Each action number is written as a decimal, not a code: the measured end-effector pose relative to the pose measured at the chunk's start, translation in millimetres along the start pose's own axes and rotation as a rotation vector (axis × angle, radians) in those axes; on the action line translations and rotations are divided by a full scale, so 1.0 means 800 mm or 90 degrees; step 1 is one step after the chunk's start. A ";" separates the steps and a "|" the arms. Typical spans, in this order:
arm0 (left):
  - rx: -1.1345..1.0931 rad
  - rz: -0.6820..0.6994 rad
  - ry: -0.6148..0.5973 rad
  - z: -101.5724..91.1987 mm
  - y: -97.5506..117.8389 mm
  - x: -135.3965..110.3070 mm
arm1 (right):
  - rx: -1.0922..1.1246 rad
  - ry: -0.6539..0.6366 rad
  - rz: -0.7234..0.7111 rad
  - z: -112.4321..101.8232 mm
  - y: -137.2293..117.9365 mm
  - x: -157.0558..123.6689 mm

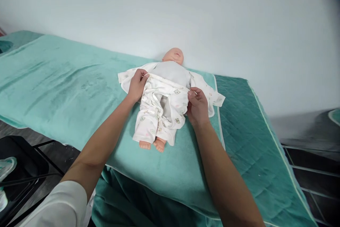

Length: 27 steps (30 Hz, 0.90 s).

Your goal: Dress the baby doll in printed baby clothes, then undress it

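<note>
A baby doll (174,55) lies on its back, head toward the wall, its feet pointing at me. White patterned baby pants (176,110) cover its legs, with both feet showing below the cuffs. My left hand (137,84) pinches the waistband at its left end. At the other end, my right hand (198,105) is closed on the waistband too. A plain pale cloth covers the doll's torso. Under the doll, a white patterned baby shirt (212,94) lies spread, its sleeves out to both sides.
Beneath the doll is a light green blanket (66,78) over a darker quilted cover (247,142). A pale wall (170,11) stands right behind. At lower left is a black chair (21,159); at lower right, a metal rack (313,170).
</note>
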<state>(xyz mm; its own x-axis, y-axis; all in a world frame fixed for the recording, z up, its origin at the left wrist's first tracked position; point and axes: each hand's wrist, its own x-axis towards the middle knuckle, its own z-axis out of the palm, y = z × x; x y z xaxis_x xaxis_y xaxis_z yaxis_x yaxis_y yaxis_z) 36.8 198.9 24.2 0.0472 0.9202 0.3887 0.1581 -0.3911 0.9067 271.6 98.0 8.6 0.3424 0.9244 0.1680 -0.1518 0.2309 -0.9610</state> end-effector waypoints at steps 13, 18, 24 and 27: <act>0.084 -0.039 -0.076 0.004 -0.027 0.011 | -0.172 -0.130 -0.021 -0.016 -0.005 0.001; 0.104 -0.017 -0.089 0.006 -0.029 0.013 | -0.265 -0.073 0.000 -0.014 -0.009 -0.003; 0.136 -0.041 -0.079 0.007 -0.032 0.014 | -0.479 0.108 -0.108 -0.008 0.010 0.037; 0.148 -0.049 -0.100 0.005 -0.030 0.015 | -0.553 0.059 -0.017 -0.016 0.009 0.059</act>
<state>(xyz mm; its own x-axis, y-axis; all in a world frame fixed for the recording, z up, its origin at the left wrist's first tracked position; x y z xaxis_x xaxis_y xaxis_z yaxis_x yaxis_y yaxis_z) 37.8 219.0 6.3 0.1759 0.9458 0.2730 0.3878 -0.3214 0.8639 298.8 139.2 6.8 0.4154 0.8849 0.2106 0.6050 -0.0959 -0.7904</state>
